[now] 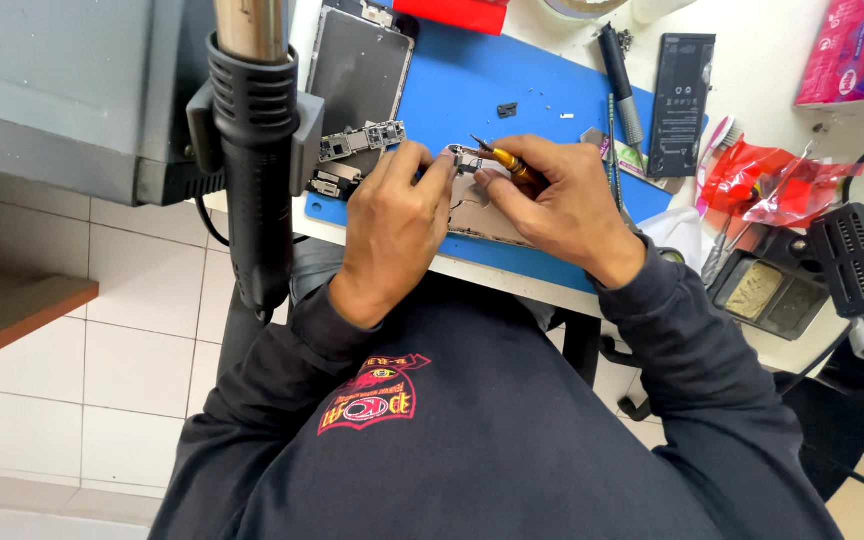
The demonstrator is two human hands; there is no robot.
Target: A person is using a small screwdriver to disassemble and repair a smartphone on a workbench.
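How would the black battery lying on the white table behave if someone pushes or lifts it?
The black battery is a flat, thin slab lying on the white table, so it would probably slide, not roll or tip. It looks rigid and light for its area. Its smooth face may be slippery, and such a thin pack is likely easy to damage by bending.

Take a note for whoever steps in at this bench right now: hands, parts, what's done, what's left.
Left hand: pinches a small metal part over the blue mat.
Right hand: holds a gold-handled tool, tip on that part.
Opened phone body lies under the hands; circuit board and black battery rest apart.
Done: phone opened, board out.
Left: work on the small part appears unfinished.
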